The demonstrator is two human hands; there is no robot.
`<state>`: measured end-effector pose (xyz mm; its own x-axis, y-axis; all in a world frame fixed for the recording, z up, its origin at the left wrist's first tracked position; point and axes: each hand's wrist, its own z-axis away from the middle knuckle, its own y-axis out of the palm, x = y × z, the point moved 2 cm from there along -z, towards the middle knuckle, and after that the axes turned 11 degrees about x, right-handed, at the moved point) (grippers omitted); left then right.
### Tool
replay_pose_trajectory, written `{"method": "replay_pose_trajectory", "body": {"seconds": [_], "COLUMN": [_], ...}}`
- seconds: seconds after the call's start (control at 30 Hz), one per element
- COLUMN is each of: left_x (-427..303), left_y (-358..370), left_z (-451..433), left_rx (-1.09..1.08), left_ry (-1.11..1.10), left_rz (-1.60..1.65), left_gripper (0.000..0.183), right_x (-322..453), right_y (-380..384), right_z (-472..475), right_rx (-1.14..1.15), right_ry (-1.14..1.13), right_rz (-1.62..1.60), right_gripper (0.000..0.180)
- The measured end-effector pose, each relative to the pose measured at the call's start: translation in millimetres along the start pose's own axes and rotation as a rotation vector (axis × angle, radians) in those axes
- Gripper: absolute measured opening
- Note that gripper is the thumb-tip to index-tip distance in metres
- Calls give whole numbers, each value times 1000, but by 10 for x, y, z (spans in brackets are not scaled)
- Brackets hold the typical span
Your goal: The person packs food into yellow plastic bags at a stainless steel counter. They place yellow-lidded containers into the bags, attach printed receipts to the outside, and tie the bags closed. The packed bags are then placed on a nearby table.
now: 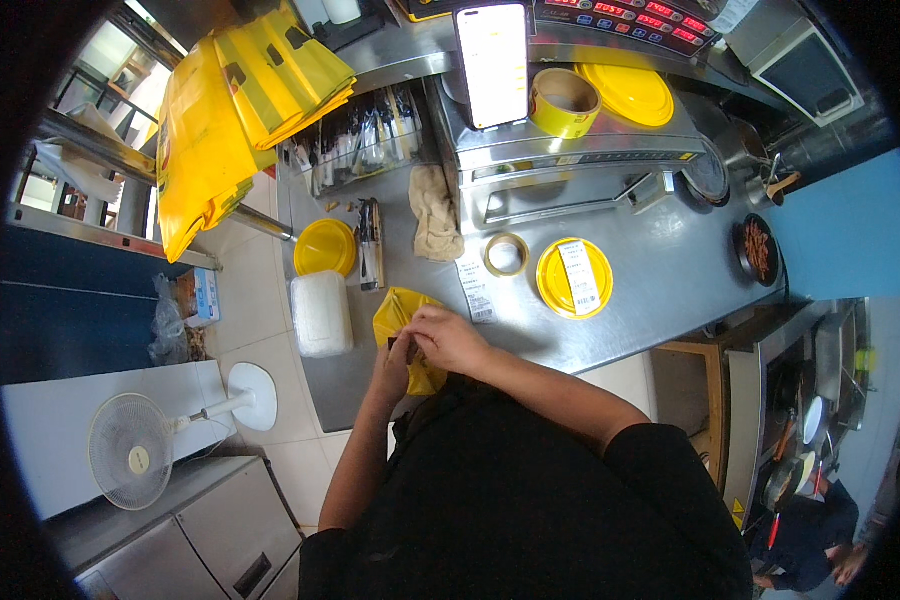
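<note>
At the near edge of the steel counter, my left hand (395,367) and my right hand (446,339) meet over a yellow plastic bag (397,304), both gripping its gathered top. What the bag holds is hidden. A clear plastic box (322,313) stands left of it, with a yellow lid (325,248) behind. Wrapped cutlery packs (371,244), a folded beige cloth (434,214) and a printed paper slip (477,291) lie beyond the hands. To the right are a tape roll (506,255) and a round yellow-lidded container (553,289) with a paper slip on top.
A steel appliance (577,161) at the back of the counter (645,300) carries a lit phone (493,66) and yellow-green tape (565,103). Yellow bags (210,142) hang at left. A bowl of food (758,250) stands right. Another person (810,532) is by the stove, lower right.
</note>
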<state>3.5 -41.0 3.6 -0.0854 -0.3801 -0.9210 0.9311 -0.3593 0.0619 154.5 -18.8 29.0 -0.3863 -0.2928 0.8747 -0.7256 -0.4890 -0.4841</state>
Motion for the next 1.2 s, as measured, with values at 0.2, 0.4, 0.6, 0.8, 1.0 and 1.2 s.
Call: {"method": "replay_pose_trajectory", "body": {"seconds": [0.2,0.4,0.6,0.8,1.0,1.2], "left_x": [196,26,-17,6,75,183], "left_y": [-59,45,52,39,59,-50], "left_z": [-39,1,12,103,132,85], "left_rx": [45,-8,36,62,38,42], "left_ry": [3,112,92,34,187,30], "left_rz": [167,-31,51,90,87,228], "left_gripper": [22,29,35,39,40,44], "right_x": [100,-40,-109,-257,-340,-144], "right_y": [-14,58,106,150,156,108], "right_z": [11,2,14,16,-10,24], "right_rx": [10,12,38,209,195,63], "right_ry": [30,-23,16,184,520,-61], "right_rz": [6,-55,-225,-707,-964,-286], "right_gripper": [20,19,15,8,12,13]}}
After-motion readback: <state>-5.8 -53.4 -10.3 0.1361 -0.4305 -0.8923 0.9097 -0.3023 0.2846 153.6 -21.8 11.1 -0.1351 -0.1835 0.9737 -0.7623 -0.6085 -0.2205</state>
